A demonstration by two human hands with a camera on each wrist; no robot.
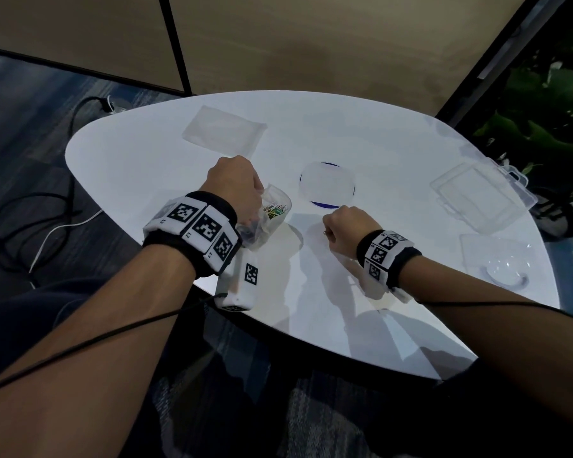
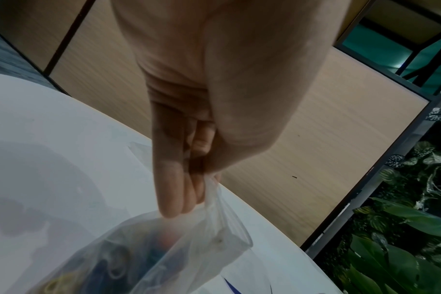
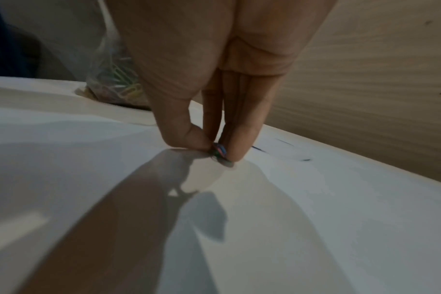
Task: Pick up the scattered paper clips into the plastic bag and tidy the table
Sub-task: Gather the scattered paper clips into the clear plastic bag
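My left hand (image 1: pixel 235 190) pinches the rim of a clear plastic bag (image 1: pixel 272 219) and holds its mouth open above the white table (image 1: pixel 361 133). Several coloured paper clips (image 1: pixel 274 210) lie inside the bag. In the left wrist view the fingers (image 2: pixel 174 191) and thumb grip the bag's edge (image 2: pixel 214 199), with blurred clips (image 2: pixel 113 264) below. To the right of the bag, my right hand (image 1: pixel 344 226) is low on the tabletop. Its thumb and fingers pinch a small bunch of coloured paper clips (image 3: pixel 220 152) against the surface. The bag (image 3: pixel 113 79) shows behind that hand.
A flat clear bag (image 1: pixel 224 130) lies at the far left of the table. A clear round-cornered sheet over a blue disc (image 1: pixel 326 186) sits in the middle. A clear plastic case (image 1: pixel 480 196) and a clear blister tray (image 1: pixel 500 259) lie at the right. A white tagged device (image 1: pixel 242 285) rests by my left wrist.
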